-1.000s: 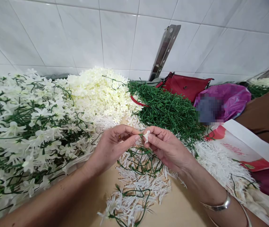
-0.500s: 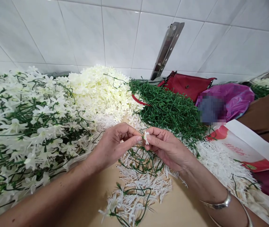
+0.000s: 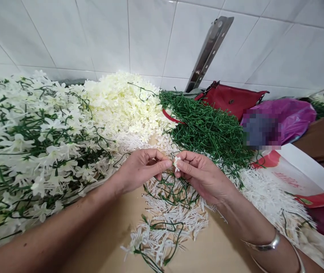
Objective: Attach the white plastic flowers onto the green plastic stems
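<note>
Over the middle of the table, my left hand and my right hand meet fingertip to fingertip. Between thumb and fingers, my right hand pinches a small white artificial flower. The left thumb and forefinger are closed right beside it, on a thin green stem that is mostly hidden by the fingers. Below the hands lie loose green stems and white stamen strands. A white flower with a green stem rests nearer to me.
White flowers on stems are heaped at left, with cream petals behind. A green stem pile, red bag and purple plastic bag stand at back right. More white strands lie right, beside a printed box.
The camera view has shifted slightly. Both hands stay together at the small flower, whose petals now look a little more spread and turned; the piles are unchanged.
</note>
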The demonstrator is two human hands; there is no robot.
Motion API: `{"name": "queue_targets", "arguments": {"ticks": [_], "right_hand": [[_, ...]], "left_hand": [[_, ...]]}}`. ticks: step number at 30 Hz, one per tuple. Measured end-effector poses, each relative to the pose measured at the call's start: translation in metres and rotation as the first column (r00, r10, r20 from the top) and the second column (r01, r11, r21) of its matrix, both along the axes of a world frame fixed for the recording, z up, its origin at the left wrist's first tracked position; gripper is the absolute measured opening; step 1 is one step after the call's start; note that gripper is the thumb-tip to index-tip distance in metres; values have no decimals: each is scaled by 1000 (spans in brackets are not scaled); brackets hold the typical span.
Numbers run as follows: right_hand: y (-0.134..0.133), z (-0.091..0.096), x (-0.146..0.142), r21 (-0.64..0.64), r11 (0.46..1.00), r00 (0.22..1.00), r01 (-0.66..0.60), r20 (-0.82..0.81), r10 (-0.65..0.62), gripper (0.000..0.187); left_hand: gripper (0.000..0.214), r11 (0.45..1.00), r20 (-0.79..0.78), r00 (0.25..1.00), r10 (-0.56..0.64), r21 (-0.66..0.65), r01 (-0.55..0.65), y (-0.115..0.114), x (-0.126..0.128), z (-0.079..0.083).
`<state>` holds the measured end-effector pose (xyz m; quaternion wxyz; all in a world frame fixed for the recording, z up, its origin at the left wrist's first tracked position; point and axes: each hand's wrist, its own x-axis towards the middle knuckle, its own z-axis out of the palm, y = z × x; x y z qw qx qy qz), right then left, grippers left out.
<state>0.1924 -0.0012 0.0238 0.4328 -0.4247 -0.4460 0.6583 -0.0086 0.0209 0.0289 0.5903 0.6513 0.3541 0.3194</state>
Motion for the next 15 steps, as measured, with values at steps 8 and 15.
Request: {"name": "queue_targets", "arguments": {"ticks": [8, 15], "right_hand": [[0, -9, -6, 42, 998, 999, 54, -6, -54, 35], [0, -6, -7, 31, 997, 994, 65, -88, -62, 29]], "left_hand": [[21, 994, 118, 991, 59, -102, -47, -3, 8, -13], [19, 983, 224, 966, 129, -154, -96, -4, 11, -10]]}}
